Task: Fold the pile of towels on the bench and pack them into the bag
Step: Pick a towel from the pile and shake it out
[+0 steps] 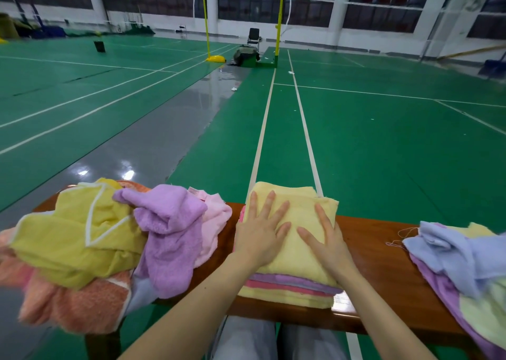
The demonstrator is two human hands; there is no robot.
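1. Pale yellow terry is being pressed flat at the middle of the tabletop [377,250]. There a folded yellow towel [294,253] is lying on top of a folded stack [287,288], with lilac, pink and yellow layers showing at its near edge.
2. The folding is being judged as partly done. A loose pile [90,250] is lying unfolded on the left end of the tabletop. In it an olive towel [74,239] with white trim, a lilac towel [169,231], a pink towel [216,217] and an orange towel [76,305] are crumpled over one another.
3. A second heap is lying on the right end, with a blue towel [449,253] draped over purple and pale green cloth. It is looking rumpled, and whether it is folded cannot be told.
4. No bag is being shown anywhere in view, so the packing is being judged as not begun.
5. The left grip [257,239] is being held released. Its fingers are straight and spread, and the palm is laid down on the left half of the yellow towel.
6. The right grip [328,247] is being held released in the same way, flat on the right half. Its thumb is pointing toward the left grip and is near it but apart. Nothing is being grasped by either.
7. Both forearms are being reached forward from the lower edge of the view, across the near edge of the tabletop.
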